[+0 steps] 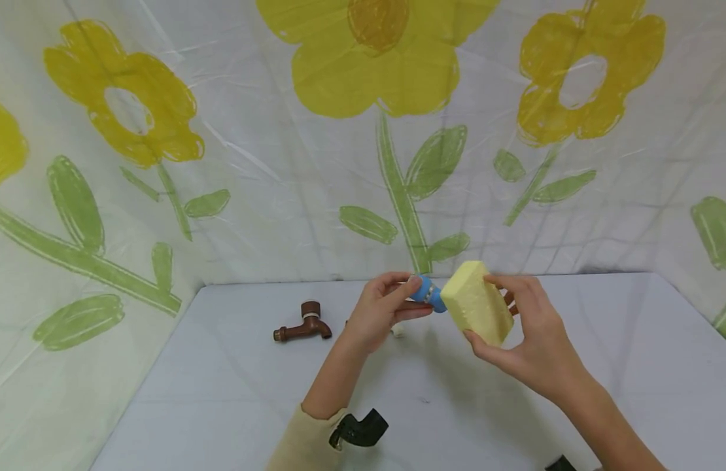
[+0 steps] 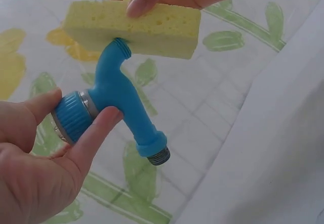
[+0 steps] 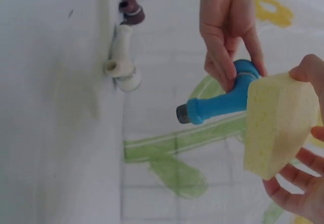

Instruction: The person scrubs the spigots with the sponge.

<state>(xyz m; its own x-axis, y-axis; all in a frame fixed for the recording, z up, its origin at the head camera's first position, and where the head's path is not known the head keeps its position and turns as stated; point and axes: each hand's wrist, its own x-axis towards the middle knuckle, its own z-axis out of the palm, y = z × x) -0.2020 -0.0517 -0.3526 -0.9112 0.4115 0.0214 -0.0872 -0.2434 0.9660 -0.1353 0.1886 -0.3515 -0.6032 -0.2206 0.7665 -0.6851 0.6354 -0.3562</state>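
My left hand grips a blue plastic faucet by its ribbed round knob, thumb on one side and fingers on the other. The faucet is held up off the table, its threaded inlet end pointing down and away in the left wrist view. My right hand holds a pale yellow sponge by its edges between thumb and fingers. One broad face of the sponge is right at the faucet's curved spout, and it hides the spout's end in the right wrist view.
On the white table, a brown faucet lies to the left. A white faucet lies near it, mostly hidden behind my left hand in the head view. A curtain with painted flowers hangs behind the table.
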